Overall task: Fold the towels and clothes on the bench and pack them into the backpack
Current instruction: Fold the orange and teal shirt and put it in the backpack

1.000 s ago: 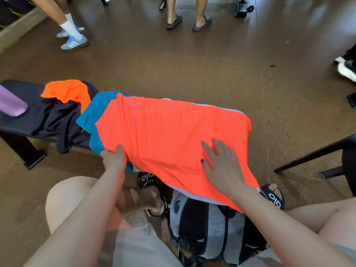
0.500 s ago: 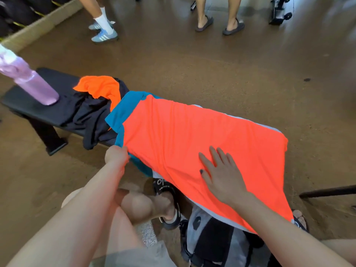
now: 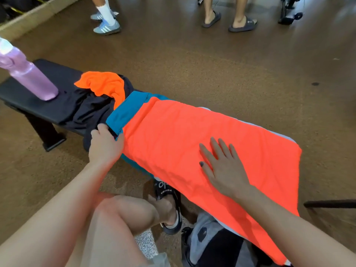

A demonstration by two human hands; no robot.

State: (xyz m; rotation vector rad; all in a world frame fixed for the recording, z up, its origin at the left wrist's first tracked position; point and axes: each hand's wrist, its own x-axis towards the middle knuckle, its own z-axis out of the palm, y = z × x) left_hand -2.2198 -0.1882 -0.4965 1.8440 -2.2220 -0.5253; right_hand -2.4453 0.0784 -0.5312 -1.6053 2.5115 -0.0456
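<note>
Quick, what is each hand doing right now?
Left hand: closed, gripping the edge of the orange and teal garment.
Right hand: open, pressing flat on that same garment.

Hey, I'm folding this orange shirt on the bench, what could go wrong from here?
The orange shirt overhangs the bench toward the backpack; it may slide off once your right hand lifts. Your left hand grips its edge beside the dark clothes, so pulling could drag them and nudge the pink bottle.

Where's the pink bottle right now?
Head view, far left: the pink bottle stands on the left end of the black bench, just left of the dark clothes topped by an orange cloth.
</note>
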